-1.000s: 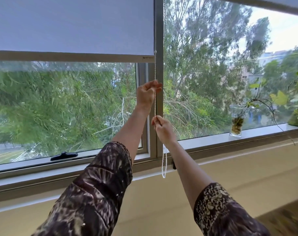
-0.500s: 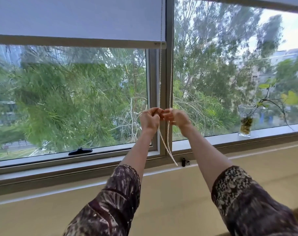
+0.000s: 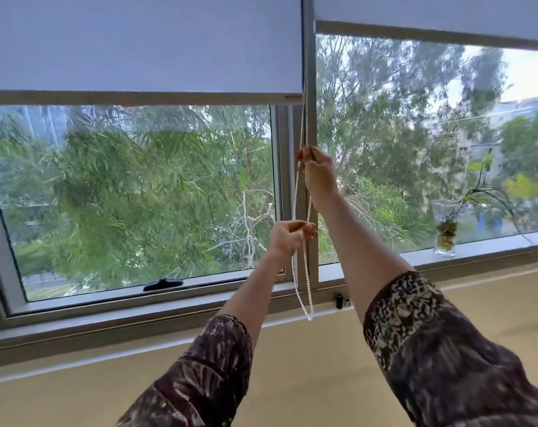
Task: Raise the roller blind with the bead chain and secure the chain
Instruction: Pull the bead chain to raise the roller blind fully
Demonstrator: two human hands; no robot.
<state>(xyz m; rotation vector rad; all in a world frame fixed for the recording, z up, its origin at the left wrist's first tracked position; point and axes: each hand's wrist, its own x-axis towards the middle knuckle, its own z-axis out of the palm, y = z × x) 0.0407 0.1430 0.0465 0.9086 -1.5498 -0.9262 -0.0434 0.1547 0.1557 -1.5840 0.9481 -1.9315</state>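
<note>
**Bead chain pinched at two heights beside the mullion**

The bead chain [image 3: 307, 282] hangs slack and light along the window mullion [image 3: 310, 87], its loop end dangling near the sill. It is likely slippery, so beads are best pinched. The right hand [image 3: 318, 171] is closed on it high; the left hand [image 3: 287, 238] pinches lower. The roller blind [image 3: 138, 47] is partly raised.

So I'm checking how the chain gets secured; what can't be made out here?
- Head view: top of the bead chain and its roller, cut off by the top edge.
- Small dark fitting under the sill: too small to identify.
- Grip of the right hand and left hand: curled fingers hide which strand each pinches.
</note>
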